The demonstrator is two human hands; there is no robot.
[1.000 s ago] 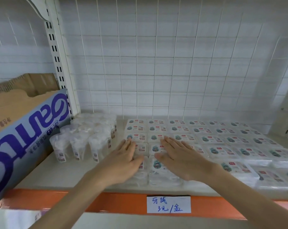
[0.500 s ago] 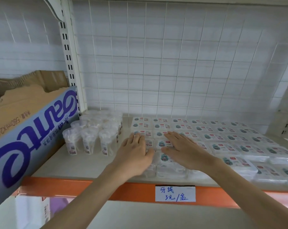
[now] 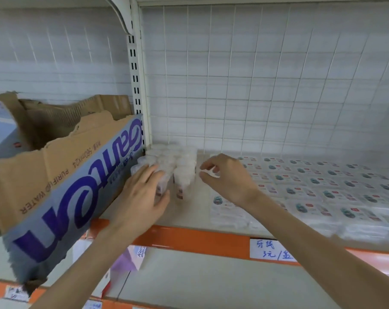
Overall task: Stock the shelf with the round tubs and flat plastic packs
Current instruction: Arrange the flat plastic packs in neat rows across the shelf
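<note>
At the left end of the beige shelf (image 3: 189,219), the fingers (image 3: 149,175) of the left hand (image 3: 142,197) lie straight on the front clear round plastic tubs (image 3: 182,168), gripping nothing, and the right hand (image 3: 229,179) hovers half-curled beside the cluster, empty too. Tbh I'd press in low from 2 sides so none tip onto the flat clear plastic packs (image 3: 322,188) just right.

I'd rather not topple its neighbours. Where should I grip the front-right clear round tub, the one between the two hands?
I'd grip the clear round plastic tub round its upright side wall, coming from the right front: that side faces bare beige shelf, while other tubs crowd its left and back. The right hand is nearest.
</note>
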